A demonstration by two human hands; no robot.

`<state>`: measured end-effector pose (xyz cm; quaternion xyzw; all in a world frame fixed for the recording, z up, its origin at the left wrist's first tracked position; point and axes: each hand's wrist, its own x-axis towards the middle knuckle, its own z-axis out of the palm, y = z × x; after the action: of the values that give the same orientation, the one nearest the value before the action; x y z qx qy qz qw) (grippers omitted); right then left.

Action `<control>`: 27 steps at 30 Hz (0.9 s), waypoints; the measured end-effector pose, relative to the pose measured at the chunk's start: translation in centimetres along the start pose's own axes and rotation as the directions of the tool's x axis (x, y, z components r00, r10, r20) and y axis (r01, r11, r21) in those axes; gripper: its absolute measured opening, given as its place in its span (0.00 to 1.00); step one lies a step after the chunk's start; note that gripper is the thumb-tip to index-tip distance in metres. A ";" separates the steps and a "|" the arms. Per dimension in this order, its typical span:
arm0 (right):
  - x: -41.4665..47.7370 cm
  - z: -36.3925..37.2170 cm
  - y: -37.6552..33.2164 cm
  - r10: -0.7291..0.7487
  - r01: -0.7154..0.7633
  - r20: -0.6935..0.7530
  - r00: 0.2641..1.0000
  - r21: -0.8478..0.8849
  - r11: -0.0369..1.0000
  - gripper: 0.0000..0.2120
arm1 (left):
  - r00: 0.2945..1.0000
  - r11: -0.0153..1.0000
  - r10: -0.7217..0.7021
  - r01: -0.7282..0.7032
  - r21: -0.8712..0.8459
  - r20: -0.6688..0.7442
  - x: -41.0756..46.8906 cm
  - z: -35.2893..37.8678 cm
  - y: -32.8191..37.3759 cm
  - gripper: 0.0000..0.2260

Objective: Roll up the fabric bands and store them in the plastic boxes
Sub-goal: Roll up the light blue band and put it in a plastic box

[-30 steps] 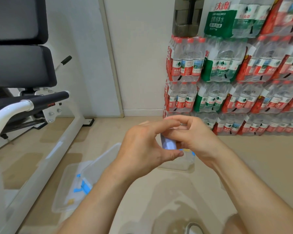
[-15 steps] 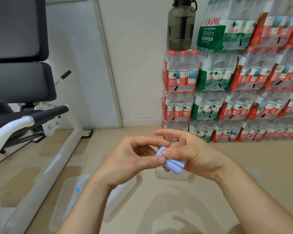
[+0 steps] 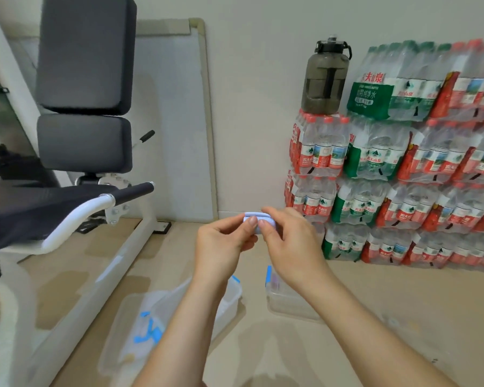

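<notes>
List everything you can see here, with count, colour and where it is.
fabric band: one, light blue, rolled, held at chest height
plastic boxes: two, clear with blue clips, on the floor under the arms
box lid: one, clear, floor at left
weight bench: one, black pads on white frame, left
water bottle packs: many, red and green labels, stacked against the wall
large jug: one, smoky grey, atop the packs
left hand: holding the band
right hand: holding the band

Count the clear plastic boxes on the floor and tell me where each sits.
2. One plastic box lies on the floor under the left forearm, beside its lid; the other plastic box lies under the right wrist. The arms cover part of each, and might hide more.
</notes>
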<state>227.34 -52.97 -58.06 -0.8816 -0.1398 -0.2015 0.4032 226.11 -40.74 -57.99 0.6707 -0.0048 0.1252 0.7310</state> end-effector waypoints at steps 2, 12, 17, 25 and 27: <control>0.8 0.9 -1.3 -0.065 0.065 0.008 0.998 -0.086 0.994 0.13 | 1.000 1.000 0.010 -0.010 0.013 -0.003 0.2 -0.9 0.1 0.08; 0.7 9.9 -2.1 -0.066 0.046 0.557 0.828 0.049 0.998 0.07 | 0.939 0.940 -0.339 0.341 -0.021 0.061 -0.6 -12.7 -7.5 0.09; -0.6 17.6 3.9 0.070 -0.182 0.680 0.730 0.095 0.979 0.09 | 0.843 0.840 -0.532 0.515 -0.172 -0.075 -0.8 -13.9 -16.5 0.05; -1.0 24.6 13.6 0.332 -0.490 0.614 0.716 0.103 0.866 0.06 | 0.835 0.777 -0.536 0.546 0.315 -0.125 2.3 -14.9 -28.6 0.08; -0.4 25.3 15.7 0.359 -0.496 0.564 0.744 0.106 0.862 0.05 | 0.879 0.535 -0.463 0.377 0.756 -0.111 3.3 -15.4 -32.2 0.11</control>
<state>239.50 -43.55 -83.55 -0.8526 -0.0613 0.1652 0.4920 232.89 -27.30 -90.47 0.8999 0.1716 -0.0985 0.3887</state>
